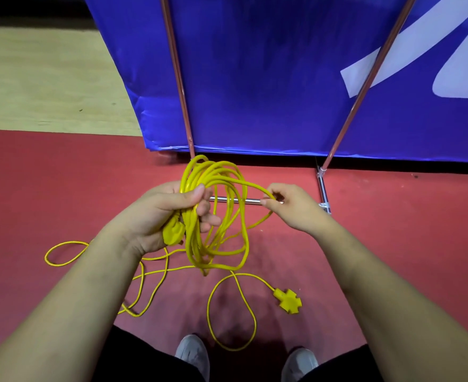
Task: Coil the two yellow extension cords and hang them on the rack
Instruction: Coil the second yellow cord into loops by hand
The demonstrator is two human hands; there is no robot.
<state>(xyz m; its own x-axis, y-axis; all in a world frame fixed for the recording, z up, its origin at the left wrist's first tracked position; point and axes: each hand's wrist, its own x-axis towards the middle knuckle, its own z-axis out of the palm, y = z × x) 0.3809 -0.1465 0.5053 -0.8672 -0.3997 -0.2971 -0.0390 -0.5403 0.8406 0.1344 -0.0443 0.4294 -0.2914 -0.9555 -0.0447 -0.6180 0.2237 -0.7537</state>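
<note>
A big blue fabric banner with white lettering (268,78) stands at the back, on a dull red floor (392,230) that meets pale wood-look flooring at the far left. In front of the banner rises a metal rack of thin coppery uprights and a chrome bottom bar (181,86). The left hand (169,213) is closed around a bundle of yellow extension cord loops (216,216); the strands cross the palm, thumb pressed over them on top, fingers curled behind, and a yellow plug sits against the heel of the hand. The right hand (288,208) pinches one strand between thumb and fingertips, just right of the bundle. Loose yellow cord (144,277) trails on the floor below, ending in a yellow cross-shaped socket block (288,300), near two grey shoes (194,354)
</note>
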